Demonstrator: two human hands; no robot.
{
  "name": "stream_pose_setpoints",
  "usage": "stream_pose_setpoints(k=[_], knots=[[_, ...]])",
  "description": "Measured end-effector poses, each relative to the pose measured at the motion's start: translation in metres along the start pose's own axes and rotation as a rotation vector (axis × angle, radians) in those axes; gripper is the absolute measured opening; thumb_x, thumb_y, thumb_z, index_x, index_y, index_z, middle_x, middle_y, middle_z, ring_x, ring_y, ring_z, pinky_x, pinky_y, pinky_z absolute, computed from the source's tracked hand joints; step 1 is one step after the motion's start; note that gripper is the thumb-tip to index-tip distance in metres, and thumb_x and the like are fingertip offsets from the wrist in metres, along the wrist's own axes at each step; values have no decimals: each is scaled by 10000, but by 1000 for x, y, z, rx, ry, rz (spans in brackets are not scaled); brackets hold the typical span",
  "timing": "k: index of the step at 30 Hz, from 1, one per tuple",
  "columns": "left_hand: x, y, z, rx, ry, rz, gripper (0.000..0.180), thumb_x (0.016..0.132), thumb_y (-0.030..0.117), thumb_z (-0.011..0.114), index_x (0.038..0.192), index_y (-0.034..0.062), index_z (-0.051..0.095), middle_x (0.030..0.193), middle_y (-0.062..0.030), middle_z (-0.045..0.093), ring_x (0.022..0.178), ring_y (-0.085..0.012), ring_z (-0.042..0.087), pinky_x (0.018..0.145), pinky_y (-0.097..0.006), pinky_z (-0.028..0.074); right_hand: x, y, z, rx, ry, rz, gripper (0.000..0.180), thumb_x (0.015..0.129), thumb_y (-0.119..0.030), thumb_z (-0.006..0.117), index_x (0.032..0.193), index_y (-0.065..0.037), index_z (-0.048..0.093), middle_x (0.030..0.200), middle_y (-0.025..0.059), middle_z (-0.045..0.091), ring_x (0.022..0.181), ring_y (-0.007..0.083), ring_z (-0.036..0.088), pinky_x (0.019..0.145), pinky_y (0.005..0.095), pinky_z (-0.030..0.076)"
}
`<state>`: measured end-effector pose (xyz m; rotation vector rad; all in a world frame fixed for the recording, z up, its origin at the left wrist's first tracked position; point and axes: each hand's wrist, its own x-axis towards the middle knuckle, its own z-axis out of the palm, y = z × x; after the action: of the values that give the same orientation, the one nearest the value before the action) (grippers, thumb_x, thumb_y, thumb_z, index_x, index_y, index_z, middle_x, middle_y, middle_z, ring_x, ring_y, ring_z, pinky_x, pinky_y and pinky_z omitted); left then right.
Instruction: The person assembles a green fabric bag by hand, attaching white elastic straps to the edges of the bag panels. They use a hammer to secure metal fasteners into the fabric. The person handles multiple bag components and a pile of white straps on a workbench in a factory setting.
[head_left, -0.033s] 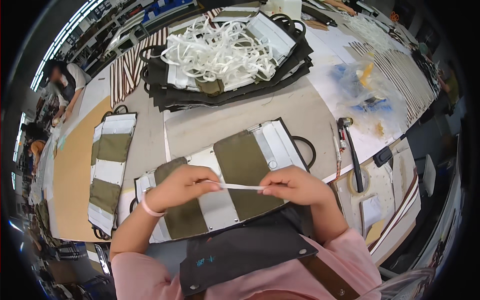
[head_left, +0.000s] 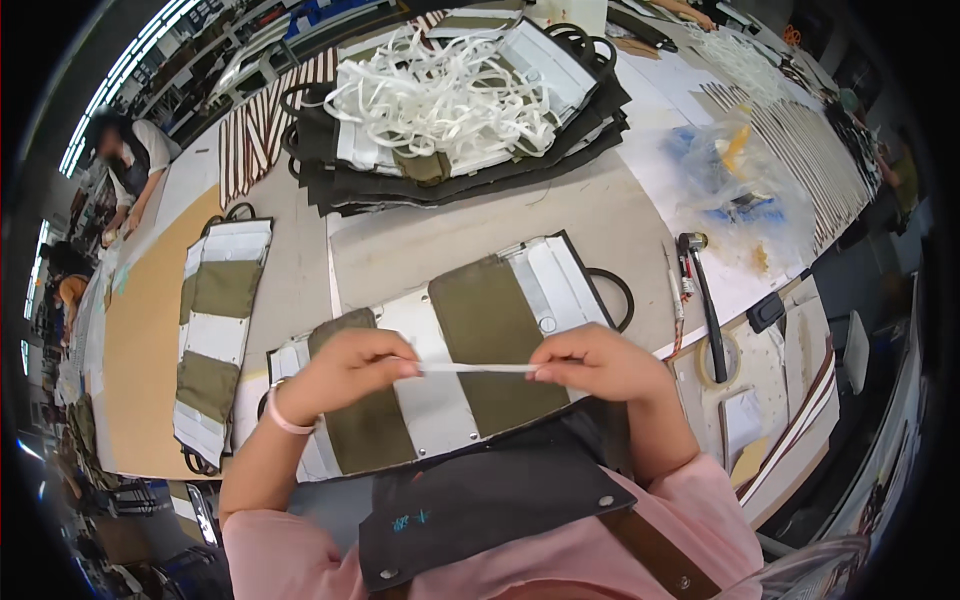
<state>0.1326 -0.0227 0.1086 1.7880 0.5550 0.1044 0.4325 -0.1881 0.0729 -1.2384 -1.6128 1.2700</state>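
Observation:
A narrow white strip of tape (head_left: 475, 368) is stretched level between my two hands. My left hand (head_left: 350, 375) pinches one end between thumb and fingers, and my right hand (head_left: 610, 365) pinches the other. Beneath them lies a flat bag piece (head_left: 490, 310) with olive and white panels, metal studs and black loop handles. The strip passes above its white middle panel and the right olive panel. My wrists and forearms hide parts of its near left side.
A similar olive and white bag piece (head_left: 215, 335) lies at the left. Farther back, a tangle of white tape (head_left: 440, 100) tops stacked bag pieces (head_left: 340, 190). At right are a hammer (head_left: 708, 310), a tape roll (head_left: 735, 372) and a clear plastic bag (head_left: 735, 190). A person (head_left: 135, 165) works far left.
My hands have drawn slightly apart, left hand to the left and right hand to the right. More of the white strip shows between them.

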Motion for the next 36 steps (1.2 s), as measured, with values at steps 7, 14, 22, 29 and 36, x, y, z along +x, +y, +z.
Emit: stream_pose_setpoints(k=[7, 14, 22, 29, 36], knots=[[-101, -50, -34, 131, 372, -170, 98, 915, 88, 699, 926, -9, 704, 803, -19, 641, 748, -102, 555, 688, -260, 445, -9, 37, -44, 13, 281, 243, 113, 912, -125, 702, 887, -14, 703, 748, -26, 602, 674, 59, 474, 616, 239, 394], [-90, -126, -32, 119, 511, -204, 150, 958, 132, 668, 983, -14, 694, 789, -11, 631, 726, -90, 545, 663, -250, 441, 39, 68, -50, -301, 503, 450, 207, 875, -179, 741, 790, -12, 652, 703, -8, 595, 703, 81, 503, 650, 269, 431], [-76, -161, -32, -84, 506, -274, 160, 962, 156, 668, 918, 4, 684, 770, -1, 646, 697, -64, 560, 629, -224, 457, 47, 81, -45, -460, 450, 438, 212, 865, -185, 738, 797, 1, 662, 675, 43, 590, 666, 121, 520, 641, 298, 450], [-85, -147, -20, -47, 389, -271, 131, 935, 131, 684, 936, 1, 703, 765, -22, 672, 698, -92, 605, 632, -245, 485, 29, 78, -63, -664, 283, 425, 212, 840, -158, 748, 776, 14, 641, 619, 61, 536, 587, 154, 478, 565, 335, 404], [-94, -140, -13, -96, 449, -184, 145, 960, 38, 601, 1039, -8, 714, 863, -52, 677, 749, -125, 617, 696, -261, 512, 58, 35, -14, -1373, 429, 187, 233, 824, -108, 746, 1033, -33, 676, 1081, 142, 661, 979, 352, 602, 829, 413, 488]])
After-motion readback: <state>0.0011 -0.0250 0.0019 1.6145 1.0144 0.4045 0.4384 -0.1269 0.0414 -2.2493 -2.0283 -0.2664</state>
